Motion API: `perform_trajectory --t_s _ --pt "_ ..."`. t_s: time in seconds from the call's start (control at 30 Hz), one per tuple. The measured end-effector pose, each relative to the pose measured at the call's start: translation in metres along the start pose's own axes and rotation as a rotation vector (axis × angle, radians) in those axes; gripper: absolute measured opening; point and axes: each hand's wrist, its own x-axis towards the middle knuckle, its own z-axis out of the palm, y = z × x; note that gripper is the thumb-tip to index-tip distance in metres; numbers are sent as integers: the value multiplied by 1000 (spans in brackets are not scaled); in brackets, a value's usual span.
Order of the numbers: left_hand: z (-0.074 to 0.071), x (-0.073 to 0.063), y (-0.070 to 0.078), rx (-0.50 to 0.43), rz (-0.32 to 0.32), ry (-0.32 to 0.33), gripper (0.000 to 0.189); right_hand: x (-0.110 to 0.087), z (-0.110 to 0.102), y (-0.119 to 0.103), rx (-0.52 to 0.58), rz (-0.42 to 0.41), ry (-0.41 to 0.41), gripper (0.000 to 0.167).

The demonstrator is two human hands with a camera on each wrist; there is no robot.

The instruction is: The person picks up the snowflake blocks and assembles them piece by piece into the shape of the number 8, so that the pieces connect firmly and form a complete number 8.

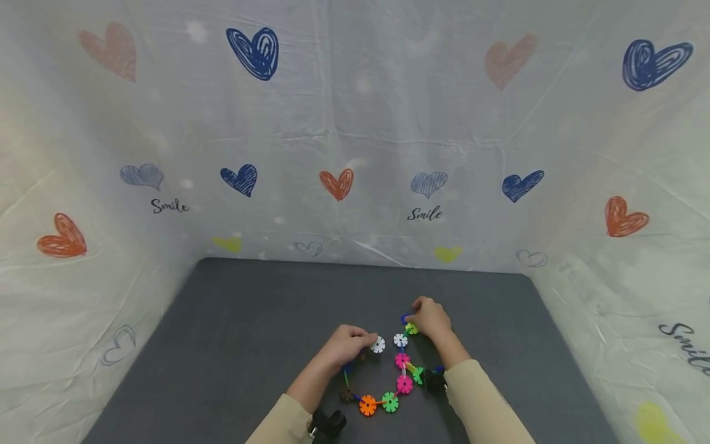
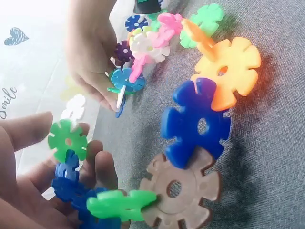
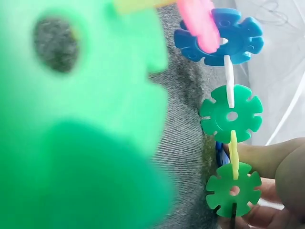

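Observation:
A chain of colourful notched plastic snowflake discs curves across the table between both hands. My left hand (image 1: 345,345) holds one end, with a white disc (image 1: 378,345) at its fingertips. In the left wrist view its fingers curl around a green disc (image 2: 67,141) and blue ones. Brown (image 2: 176,188), dark blue (image 2: 198,124) and orange discs (image 2: 231,71) lead away from there. My right hand (image 1: 432,317) pinches the far end, beside a yellow-green disc (image 1: 411,328). From the right wrist, a green disc (image 3: 233,190) shows at the fingers.
A side branch with a green disc (image 1: 418,375) leaves the chain near the right wrist's black camera (image 1: 434,380). The dark grey table (image 1: 249,333) is enclosed by white curtains (image 1: 366,92) printed with hearts. Another black camera (image 1: 328,424) sits at the left wrist.

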Motion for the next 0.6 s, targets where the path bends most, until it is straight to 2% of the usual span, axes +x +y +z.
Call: perform_trajectory --t_s 0.2,0.33,0.4,0.5,0.6 --pt "0 0 1 -16 18 2 20 6 -2 1 15 42 -37 21" --pt "1 0 2 -58 3 -1 17 5 -3 4 129 10 -5 20" --pt "1 1 0 -105 -18 21 17 3 -4 4 209 -29 41 21" --pt "0 2 -3 -193 -48 75 19 -5 -7 0 292 -131 97 20" --pt "-2 4 -6 -260 -71 117 20 -18 -11 -9 342 -238 98 18"
